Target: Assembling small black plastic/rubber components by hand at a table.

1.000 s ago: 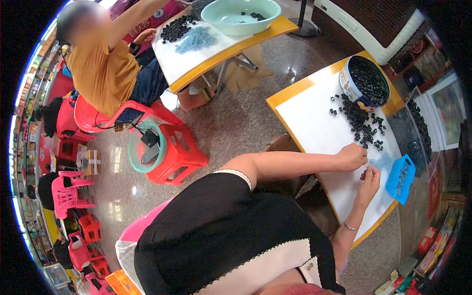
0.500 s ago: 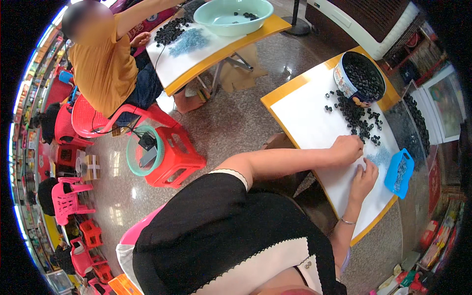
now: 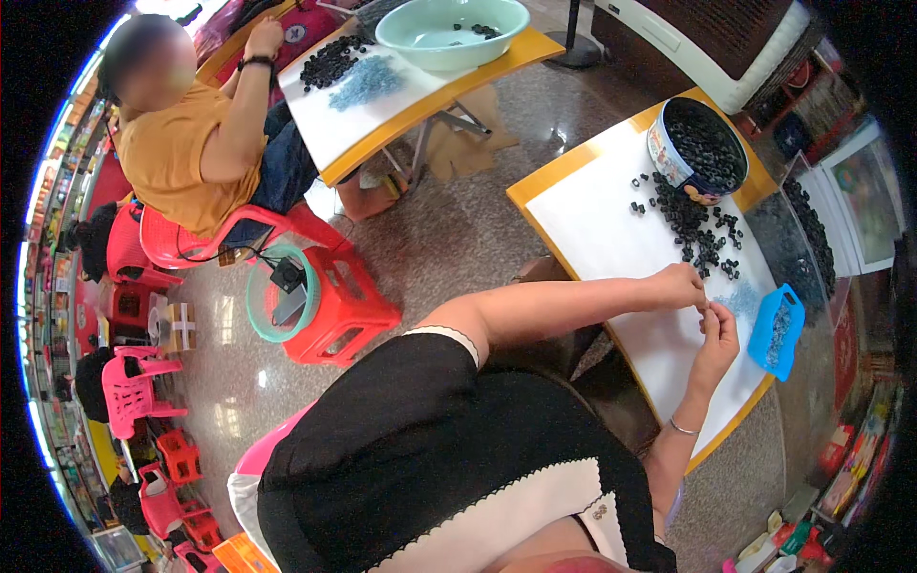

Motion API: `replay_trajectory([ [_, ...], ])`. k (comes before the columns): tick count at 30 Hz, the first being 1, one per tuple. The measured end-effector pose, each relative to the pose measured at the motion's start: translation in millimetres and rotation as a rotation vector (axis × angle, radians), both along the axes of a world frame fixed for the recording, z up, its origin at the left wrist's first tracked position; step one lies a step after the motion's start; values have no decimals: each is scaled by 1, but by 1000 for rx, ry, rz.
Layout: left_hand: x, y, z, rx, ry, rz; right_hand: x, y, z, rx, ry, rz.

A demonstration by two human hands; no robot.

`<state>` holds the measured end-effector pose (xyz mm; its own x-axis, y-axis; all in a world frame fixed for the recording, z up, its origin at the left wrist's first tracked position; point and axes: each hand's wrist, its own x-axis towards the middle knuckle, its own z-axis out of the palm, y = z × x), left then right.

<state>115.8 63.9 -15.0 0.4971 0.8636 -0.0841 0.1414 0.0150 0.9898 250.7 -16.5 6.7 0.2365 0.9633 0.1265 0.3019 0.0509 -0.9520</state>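
Over the white-topped table [image 3: 583,210], my left hand [image 3: 676,286] is closed, its fingertips pinched together. My right hand [image 3: 718,340], a bracelet on its wrist, is closed with its fingertips meeting those of the left. Whatever sits between the fingertips is too small to make out. Just beyond my hands lie many small black pieces [image 3: 702,239], spread out from a round tub [image 3: 659,153] filled with more of them. Beside my right hand, small clear bluish pieces [image 3: 740,298] are scattered near a blue tray [image 3: 761,349] holding more of that kind.
A person in an orange shirt [image 3: 186,158] sits at another table [image 3: 334,143] with black and bluish piles and a pale green basin [image 3: 449,48]. A red stool [image 3: 349,306] bears a green basket [image 3: 256,296]. A large cooler unit [image 3: 716,48] stands behind my table.
My right hand has come up against my left, and their fingertips now meet. The person in orange has drawn an arm back from over the other table and bent it.
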Motion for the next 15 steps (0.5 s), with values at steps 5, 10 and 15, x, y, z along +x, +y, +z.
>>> replay_trajectory([
  [5,-1,-2,0,-32,-9,-10,-8,-2,8,11,21,-66],
  [10,-9,-9,4,-519,-492,19,-8,-3,11,33,75,-98],
  [15,-18,-19,24,-586,-621,-15,-11,-10,18,40,74,-66],
])
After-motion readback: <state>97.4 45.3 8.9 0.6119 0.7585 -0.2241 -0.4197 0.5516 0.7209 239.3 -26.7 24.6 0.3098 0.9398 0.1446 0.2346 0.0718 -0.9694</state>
